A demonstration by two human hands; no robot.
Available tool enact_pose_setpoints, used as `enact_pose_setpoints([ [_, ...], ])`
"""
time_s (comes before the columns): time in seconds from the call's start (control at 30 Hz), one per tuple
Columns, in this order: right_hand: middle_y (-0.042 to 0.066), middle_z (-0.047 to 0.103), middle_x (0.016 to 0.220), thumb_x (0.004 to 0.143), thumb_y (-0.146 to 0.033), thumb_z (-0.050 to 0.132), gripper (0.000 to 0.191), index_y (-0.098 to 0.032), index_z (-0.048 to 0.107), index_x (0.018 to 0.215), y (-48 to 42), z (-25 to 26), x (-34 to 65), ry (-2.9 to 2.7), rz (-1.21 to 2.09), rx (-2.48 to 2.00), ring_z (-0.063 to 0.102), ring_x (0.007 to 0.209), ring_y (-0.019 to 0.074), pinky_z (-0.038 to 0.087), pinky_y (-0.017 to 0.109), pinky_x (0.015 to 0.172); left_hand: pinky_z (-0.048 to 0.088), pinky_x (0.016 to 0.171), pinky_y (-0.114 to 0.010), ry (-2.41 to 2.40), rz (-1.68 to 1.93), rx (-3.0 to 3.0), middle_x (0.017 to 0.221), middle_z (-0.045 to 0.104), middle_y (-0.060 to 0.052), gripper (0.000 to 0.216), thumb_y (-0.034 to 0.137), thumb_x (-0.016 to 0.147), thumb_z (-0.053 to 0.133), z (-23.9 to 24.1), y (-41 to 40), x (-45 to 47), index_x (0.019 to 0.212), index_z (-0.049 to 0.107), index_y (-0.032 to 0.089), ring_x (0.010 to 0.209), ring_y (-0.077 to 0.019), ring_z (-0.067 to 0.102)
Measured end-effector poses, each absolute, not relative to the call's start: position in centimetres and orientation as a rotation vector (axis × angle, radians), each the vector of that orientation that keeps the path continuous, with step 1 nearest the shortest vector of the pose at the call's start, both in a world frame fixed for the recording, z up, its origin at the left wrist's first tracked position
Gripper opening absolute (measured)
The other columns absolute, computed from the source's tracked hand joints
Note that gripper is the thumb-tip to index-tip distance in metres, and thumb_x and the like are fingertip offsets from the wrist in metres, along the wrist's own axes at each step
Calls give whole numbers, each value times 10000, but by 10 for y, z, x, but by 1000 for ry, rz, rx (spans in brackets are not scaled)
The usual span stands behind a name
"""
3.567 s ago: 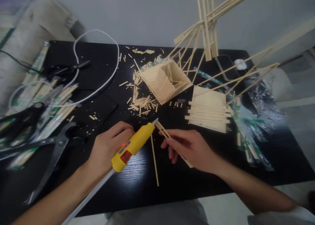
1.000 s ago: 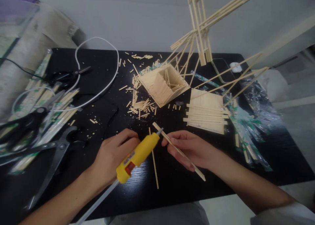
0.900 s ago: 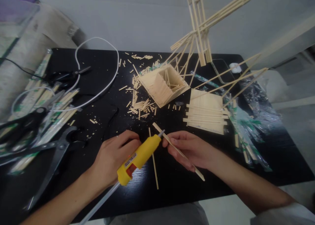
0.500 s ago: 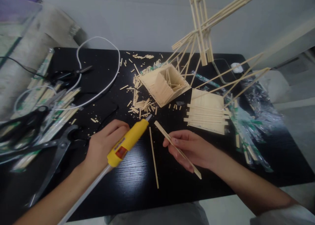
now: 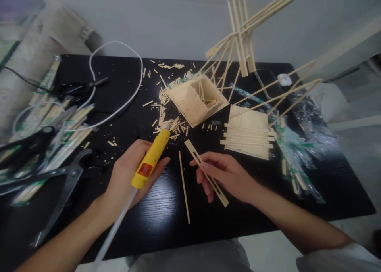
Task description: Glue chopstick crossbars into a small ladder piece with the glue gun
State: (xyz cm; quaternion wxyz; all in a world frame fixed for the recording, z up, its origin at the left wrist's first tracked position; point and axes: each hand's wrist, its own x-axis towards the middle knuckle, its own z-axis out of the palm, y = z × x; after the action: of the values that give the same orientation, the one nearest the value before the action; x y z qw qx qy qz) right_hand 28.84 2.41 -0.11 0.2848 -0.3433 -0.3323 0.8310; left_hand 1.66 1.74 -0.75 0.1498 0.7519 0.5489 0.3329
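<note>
My left hand [image 5: 126,167] is closed around a yellow hot glue gun [image 5: 151,159], whose metal tip points up and away, over a heap of cut stick pieces [image 5: 172,127]. A long whitish rod or cord runs back from the gun's rear end. Between thumb and fingers, my right hand [image 5: 222,173] pinches a slim frame of joined wooden sticks [image 5: 212,181], with narrow gaps along its middle. It slants down to the right, apart from the glue gun. One loose wooden stick [image 5: 184,188] lies on the black table between the hands.
Beyond my hands stand a wooden box-like model [image 5: 198,99] and a tall windmill-like stick frame [image 5: 244,28]. Right of centre is a flat wooden panel [image 5: 248,131]. Pliers [image 5: 73,173], black scissors [image 5: 44,133] and wrapped chopsticks [image 5: 68,133] lie left; torn wrappers [image 5: 300,153] lie right.
My left hand has turned the glue gun more upright, its tip shifting left and away, and its thumb now shows. The stick frame in my right hand has rolled, showing its gaps.
</note>
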Motion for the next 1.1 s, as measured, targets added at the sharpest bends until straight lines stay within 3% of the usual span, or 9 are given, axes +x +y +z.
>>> enact_pose_setpoints([
  [0.17, 25, 843, 918, 1048, -365, 819, 224, -165, 768, 1135, 25, -3, 289, -894, 2234, -882, 811, 707, 112, 695, 218, 685, 583, 709, -311, 1508, 918, 2168, 995, 724, -14, 165, 425, 1061, 688, -13, 16, 15, 1058, 666, 262, 840, -192, 730],
  [0.3, 56, 881, 1019, 1031, -333, 839, 216, -173, 746, 1142, 28, -5, 291, -909, 2204, -938, 845, 809, 128, 701, 234, 771, 551, 621, -340, 1721, 929, 2044, 932, 769, -4, 309, 582, 1024, 699, -15, 15, 7, 1070, 704, 277, 733, -212, 734],
  [0.5, 58, 885, 1091, 1008, -359, 868, 272, -202, 658, 1079, 30, -9, 291, -890, 2190, -958, 860, 832, 158, 719, 280, 747, 571, 673, -317, 1718, 960, 1907, 992, 828, 43, 244, 550, 1021, 746, -11, 14, 3, 1109, 761, 323, 738, -174, 766],
  [0.67, 26, 845, 996, 982, -339, 890, 254, -185, 701, 1054, 31, -16, 290, -920, 2126, -997, 836, 783, 143, 719, 260, 698, 596, 781, -302, 1478, 1079, 1919, 1028, 793, 15, 217, 487, 976, 832, -6, 22, 5, 984, 772, 279, 858, -171, 751],
  [0.93, 19, 819, 943, 955, -358, 909, 263, -187, 724, 1029, 27, -18, 287, -919, 2108, -1028, 824, 757, 140, 712, 247, 682, 595, 606, -291, 1441, 943, 1667, 809, 794, 16, 396, 665, 954, 793, -8, 26, 1, 946, 790, 269, 639, -162, 720],
  [1.1, 13, 803, 899, 905, -362, 945, 293, -197, 720, 995, 23, -18, 284, -1007, 2019, -1072, 800, 732, 136, 691, 240, 657, 541, 496, -268, 1341, 896, 1745, 699, 725, 11, 376, 592, 1010, 747, -6, 25, 5, 877, 749, 240, 542, -145, 661],
])
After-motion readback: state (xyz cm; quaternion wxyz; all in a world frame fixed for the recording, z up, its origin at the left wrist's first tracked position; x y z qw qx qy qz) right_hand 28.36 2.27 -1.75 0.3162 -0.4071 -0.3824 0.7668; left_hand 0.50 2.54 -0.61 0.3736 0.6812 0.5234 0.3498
